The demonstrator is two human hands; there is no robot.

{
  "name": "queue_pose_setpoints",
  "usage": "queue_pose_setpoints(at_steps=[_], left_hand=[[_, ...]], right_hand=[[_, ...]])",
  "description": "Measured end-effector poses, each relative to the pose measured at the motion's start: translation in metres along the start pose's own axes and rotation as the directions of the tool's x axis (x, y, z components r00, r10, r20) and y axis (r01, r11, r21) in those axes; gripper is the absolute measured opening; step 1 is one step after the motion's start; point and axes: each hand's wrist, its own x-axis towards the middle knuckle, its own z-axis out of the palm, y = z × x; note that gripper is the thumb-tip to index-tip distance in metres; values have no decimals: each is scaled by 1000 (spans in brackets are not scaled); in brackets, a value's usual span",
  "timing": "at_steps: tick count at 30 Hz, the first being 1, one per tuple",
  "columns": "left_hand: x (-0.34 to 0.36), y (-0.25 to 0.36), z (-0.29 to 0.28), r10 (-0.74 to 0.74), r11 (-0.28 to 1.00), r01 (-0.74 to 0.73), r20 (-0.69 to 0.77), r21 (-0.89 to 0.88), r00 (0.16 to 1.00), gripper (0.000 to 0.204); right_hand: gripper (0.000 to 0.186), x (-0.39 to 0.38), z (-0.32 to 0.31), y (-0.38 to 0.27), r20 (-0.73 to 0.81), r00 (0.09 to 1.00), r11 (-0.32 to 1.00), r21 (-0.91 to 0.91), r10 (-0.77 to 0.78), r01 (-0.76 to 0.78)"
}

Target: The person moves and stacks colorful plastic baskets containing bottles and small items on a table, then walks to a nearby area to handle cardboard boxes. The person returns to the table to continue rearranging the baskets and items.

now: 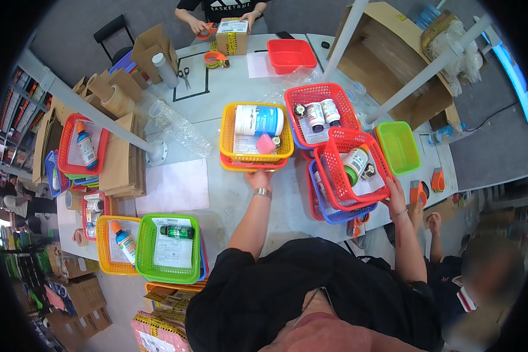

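Note:
My left hand is at the near side of a yellow basket stacked on others, its fingers curled round the lower baskets' edge and partly hidden. That yellow basket holds a white-and-blue tub, a pink item and paper. To the right, my right hand grips the near right corner of a tilted red basket. In it lie a green bottle with an orange cap, a small dark round item and paper. The tilted basket rests over a blue basket.
Behind stands another red basket with white bottles; beside it is a green basket. Stacked baskets stand at the near left. A white pole crosses the left side. A co-worker handles a carton; another person sits at right.

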Motion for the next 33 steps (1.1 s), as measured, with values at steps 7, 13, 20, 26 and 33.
queue_pose_setpoints(at_steps=[7, 13, 20, 26, 33], left_hand=[[32, -21, 56, 88, 994, -84, 70, -64, 994, 57], [-11, -2, 36, -53, 921, 65, -42, 384, 998, 70], [-146, 32, -138, -397, 698, 117, 247, 706, 884, 52], [-251, 137, -308, -235, 775, 350, -275, 526, 932, 59], [-252, 249, -370, 37, 986, 39, -447, 159, 894, 65]], right_hand=[[51, 4, 0, 11, 48, 996, 976, 209, -69, 57], [53, 44, -49, 50, 190, 946, 898, -310, -263, 312], [53, 39, -54, 25, -211, 948, 949, -255, -239, 183], [54, -55, 22, -52, -144, 454, 426, -665, -879, 613], [52, -150, 187, -60, 132, 453, 400, -301, -882, 866]])
